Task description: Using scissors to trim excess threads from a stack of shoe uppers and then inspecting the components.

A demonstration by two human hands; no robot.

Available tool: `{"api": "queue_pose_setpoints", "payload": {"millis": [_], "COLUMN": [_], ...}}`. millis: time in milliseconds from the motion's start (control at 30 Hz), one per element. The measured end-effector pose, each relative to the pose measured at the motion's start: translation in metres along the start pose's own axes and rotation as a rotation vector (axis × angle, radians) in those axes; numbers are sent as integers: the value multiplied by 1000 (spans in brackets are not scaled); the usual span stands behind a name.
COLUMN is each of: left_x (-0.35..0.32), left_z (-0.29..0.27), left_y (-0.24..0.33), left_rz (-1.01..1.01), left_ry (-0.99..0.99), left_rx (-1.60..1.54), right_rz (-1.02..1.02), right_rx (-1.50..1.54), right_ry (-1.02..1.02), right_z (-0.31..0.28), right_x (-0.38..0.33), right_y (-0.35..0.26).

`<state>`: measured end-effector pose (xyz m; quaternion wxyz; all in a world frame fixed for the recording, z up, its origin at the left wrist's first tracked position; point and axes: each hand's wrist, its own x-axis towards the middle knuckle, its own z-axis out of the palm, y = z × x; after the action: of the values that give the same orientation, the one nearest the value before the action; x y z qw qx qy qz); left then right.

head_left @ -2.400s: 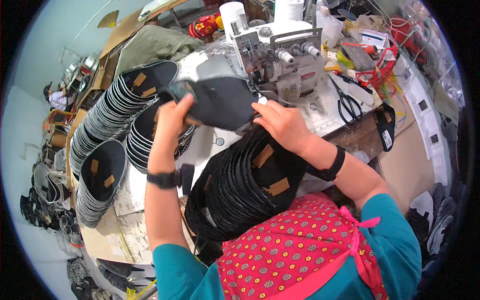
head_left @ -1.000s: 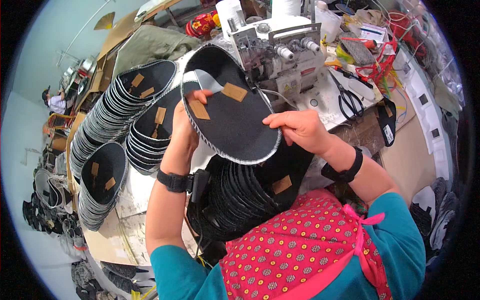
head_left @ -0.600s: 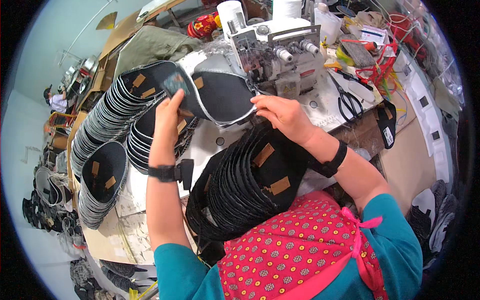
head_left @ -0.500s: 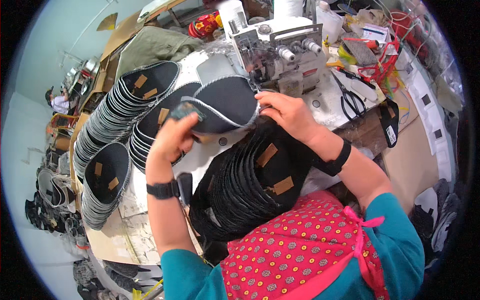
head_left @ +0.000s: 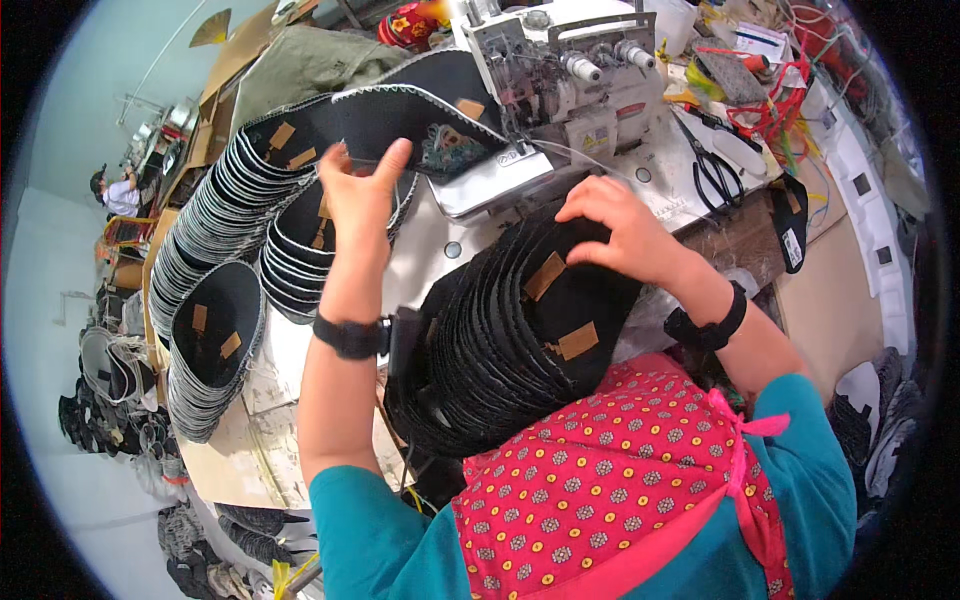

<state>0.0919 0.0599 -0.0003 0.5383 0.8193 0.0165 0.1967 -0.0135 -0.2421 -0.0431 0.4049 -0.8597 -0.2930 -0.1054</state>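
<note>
A black curved fabric piece [head_left: 388, 118] with a white stitched edge stands tilted beside the sewing machine [head_left: 590, 95]; a bluish-green fuzzy patch of what looks like thread marks its right part. My left hand [head_left: 360, 205] is just below this piece, thumb and fingers spread, gripping nothing that I can see. Over the upper right of a stack of black pieces [head_left: 480, 330] is my right hand [head_left: 630, 235], its thumb apart from its bent fingers. Whether its fingertips touch the top piece is unclear. Tan labels [head_left: 577, 341] lie on that top piece.
Nested stacks of white-edged pieces [head_left: 215, 225] stand on the left, with a shorter stack [head_left: 215, 330] in front. Black-handled scissors [head_left: 712, 165] lie right of the machine, near red cords [head_left: 775, 120]. Grey-green cloth [head_left: 310, 75] lies at the back left.
The white-edged piece has moved left and away, off the machine's front. My right hand has left it and come down to the black stack. My left hand's fingers have spread.
</note>
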Motion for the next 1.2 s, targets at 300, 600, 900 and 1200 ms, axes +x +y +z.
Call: {"api": "queue_pose_setpoints", "payload": {"millis": [300, 600, 900, 1200], "left_x": [34, -37, -40, 5], "left_z": [10, -70, -37, 6], "left_y": [8, -70, -14, -9], "left_rz": [952, 735, 182, -239], "left_ry": [-354, -478, -428, -411], "left_rx": [1007, 1526, 689, -798], "right_rz": [-107, 385, 694, 336], "right_rx": [-269, 511, 1012, 353], "right_ry": [-36, 240, 88, 308], "right_z": [7, -110, -15, 28], "right_x": [-7, -23, 48, 49], "right_y": [-17, -36, -8, -21]}}
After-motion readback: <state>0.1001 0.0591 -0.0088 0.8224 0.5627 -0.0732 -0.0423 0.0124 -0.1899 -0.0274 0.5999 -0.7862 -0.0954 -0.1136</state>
